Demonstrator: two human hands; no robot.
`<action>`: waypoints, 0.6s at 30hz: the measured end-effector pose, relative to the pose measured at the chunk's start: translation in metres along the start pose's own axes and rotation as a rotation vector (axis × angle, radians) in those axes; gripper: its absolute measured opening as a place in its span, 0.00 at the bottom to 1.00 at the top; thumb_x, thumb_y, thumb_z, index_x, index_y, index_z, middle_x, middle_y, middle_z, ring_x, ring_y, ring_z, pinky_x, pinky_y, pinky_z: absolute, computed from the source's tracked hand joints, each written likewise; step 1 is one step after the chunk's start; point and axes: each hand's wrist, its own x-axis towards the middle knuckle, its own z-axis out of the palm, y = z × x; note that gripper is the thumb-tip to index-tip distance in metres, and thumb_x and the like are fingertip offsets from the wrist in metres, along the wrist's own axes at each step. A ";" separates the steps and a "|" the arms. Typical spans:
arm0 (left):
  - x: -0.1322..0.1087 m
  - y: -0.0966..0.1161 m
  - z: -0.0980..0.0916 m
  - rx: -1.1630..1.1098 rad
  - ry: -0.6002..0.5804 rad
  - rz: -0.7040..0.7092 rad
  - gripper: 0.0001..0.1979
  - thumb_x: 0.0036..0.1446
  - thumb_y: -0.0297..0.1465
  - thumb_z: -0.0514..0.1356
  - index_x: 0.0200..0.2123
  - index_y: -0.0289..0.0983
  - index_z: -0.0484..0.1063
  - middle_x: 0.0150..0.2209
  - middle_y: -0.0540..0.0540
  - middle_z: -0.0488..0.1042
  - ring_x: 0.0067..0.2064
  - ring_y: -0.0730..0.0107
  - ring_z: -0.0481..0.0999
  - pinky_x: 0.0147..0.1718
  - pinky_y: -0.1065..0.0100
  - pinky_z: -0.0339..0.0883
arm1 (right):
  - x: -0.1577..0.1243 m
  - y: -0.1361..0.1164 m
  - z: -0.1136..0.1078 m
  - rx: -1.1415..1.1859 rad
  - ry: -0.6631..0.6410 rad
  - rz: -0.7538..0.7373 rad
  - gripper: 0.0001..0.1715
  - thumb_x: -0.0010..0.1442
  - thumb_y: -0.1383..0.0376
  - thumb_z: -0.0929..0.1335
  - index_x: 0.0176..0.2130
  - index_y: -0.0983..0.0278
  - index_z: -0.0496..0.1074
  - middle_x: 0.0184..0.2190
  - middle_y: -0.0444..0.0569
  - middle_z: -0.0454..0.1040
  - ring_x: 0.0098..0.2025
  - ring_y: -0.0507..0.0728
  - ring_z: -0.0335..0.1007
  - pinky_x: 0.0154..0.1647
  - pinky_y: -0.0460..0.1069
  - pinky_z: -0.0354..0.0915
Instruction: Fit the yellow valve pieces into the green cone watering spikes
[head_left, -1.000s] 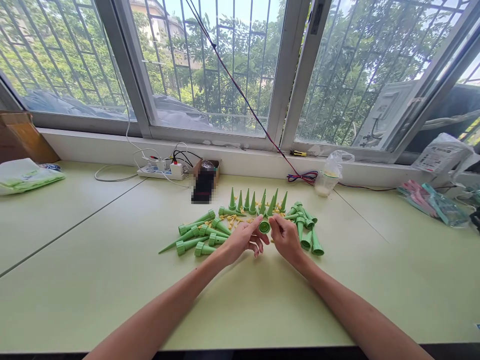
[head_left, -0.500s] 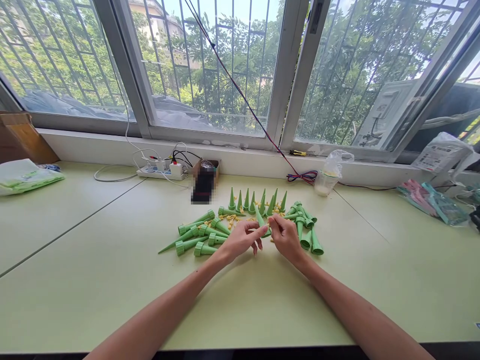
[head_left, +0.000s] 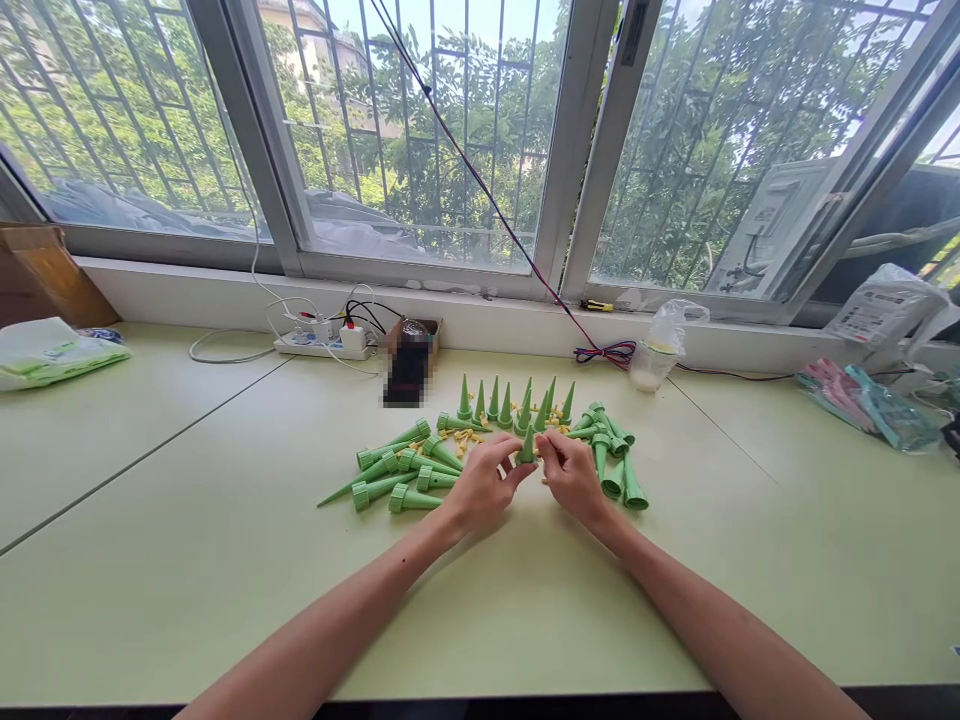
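Note:
My left hand [head_left: 484,485] grips a green cone-shaped watering spike [head_left: 528,446] near its wide base, with the tip pointing up. Close on its right is my right hand [head_left: 571,472], thumb and fingers pinched together; whatever may be between them is hidden. Behind the hands, several green spikes [head_left: 493,402] stand upright in a row. Small yellow pieces [head_left: 463,440] lie scattered among them. To the left, several capped green spikes [head_left: 382,490] lie on their sides, and more open-ended green pieces [head_left: 634,490] are piled by my right hand.
On the pale green table [head_left: 225,560], a power strip [head_left: 300,346] with cables and a small box [head_left: 431,350] sit at the back. A plastic cup with a bag [head_left: 654,362] stands back right. Plastic packages [head_left: 870,405] lie far right, and a white-green package [head_left: 56,355] far left.
The green spike in my left hand has gone from leaning to upright, and the left fingers have curled in around its base. My right hand stays nearly in place.

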 end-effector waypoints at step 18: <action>0.008 0.004 -0.005 -0.581 -0.174 -0.602 0.32 0.50 0.60 0.53 0.32 0.33 0.67 0.24 0.46 0.73 0.17 0.74 0.71 0.12 0.75 0.60 | 0.000 0.003 0.000 0.000 0.110 0.094 0.21 0.68 0.57 0.59 0.24 0.62 0.57 0.16 0.38 0.55 0.19 0.50 0.50 0.22 0.46 0.50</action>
